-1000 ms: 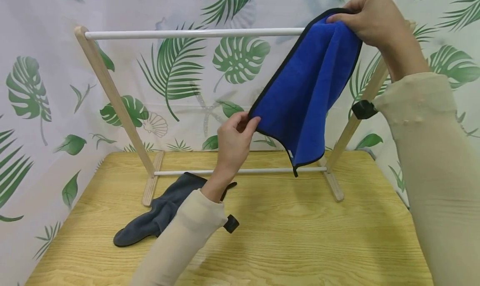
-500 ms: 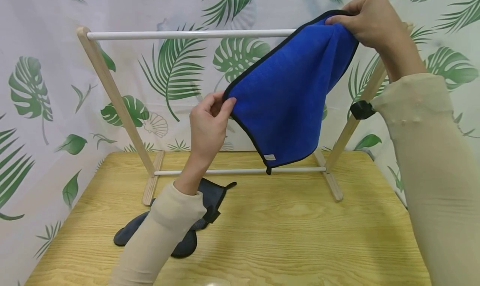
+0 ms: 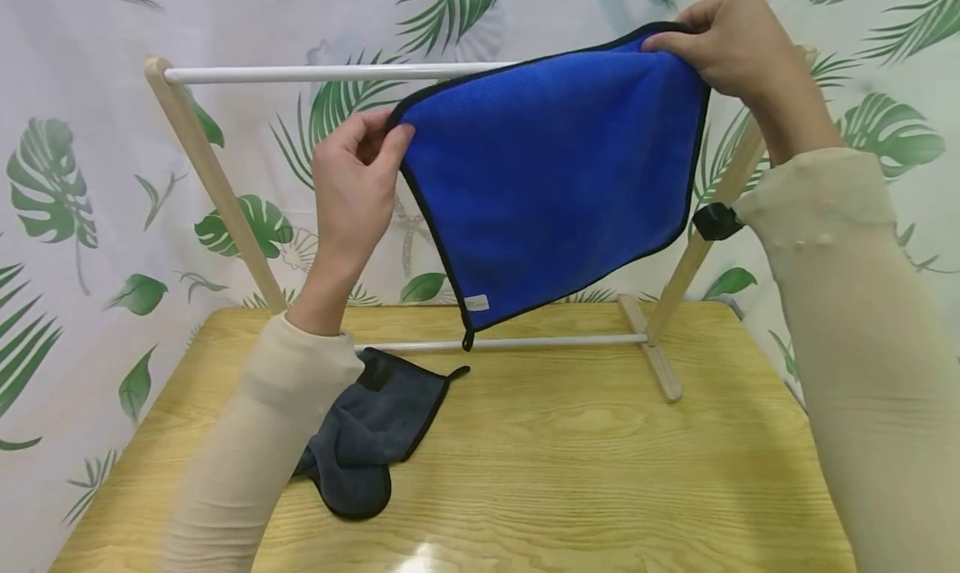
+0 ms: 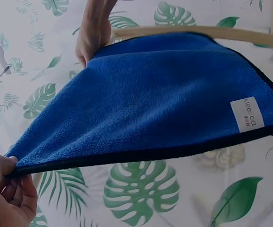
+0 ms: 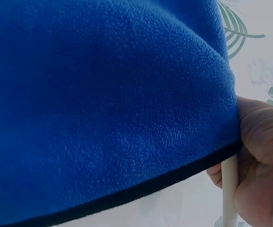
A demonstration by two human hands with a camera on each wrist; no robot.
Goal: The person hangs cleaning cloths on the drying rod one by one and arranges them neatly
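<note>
A blue towel (image 3: pixel 547 173) with black edging hangs spread between both hands, in front of the rack's white top bar (image 3: pixel 300 74). My left hand (image 3: pixel 356 185) pinches its upper left corner between thumb and fingers, seen also in the left wrist view, where the left hand (image 4: pixel 9 194) grips the black edge. At the upper right corner, my right hand (image 3: pixel 742 47) pinches the towel higher up. A white label (image 3: pixel 476 304) and a small hanging loop (image 3: pixel 468 339) show at the bottom left corner. In the right wrist view, the towel (image 5: pixel 103 104) fills most of the picture beside the right hand (image 5: pixel 264 156).
A crumpled dark grey towel (image 3: pixel 390 414) with black edging lies on the wooden table (image 3: pixel 570 456), partly behind the left sleeve. The rack has slanted wooden legs (image 3: pixel 202 156) and a white lower bar (image 3: pixel 562 340). Behind it hangs a leaf-patterned cloth (image 3: pixel 67 323).
My left hand has moved left and up, pulling its corner along, so the blue towel has gone from folded and drooping to spread wide. The right hand has stayed nearly in place.
</note>
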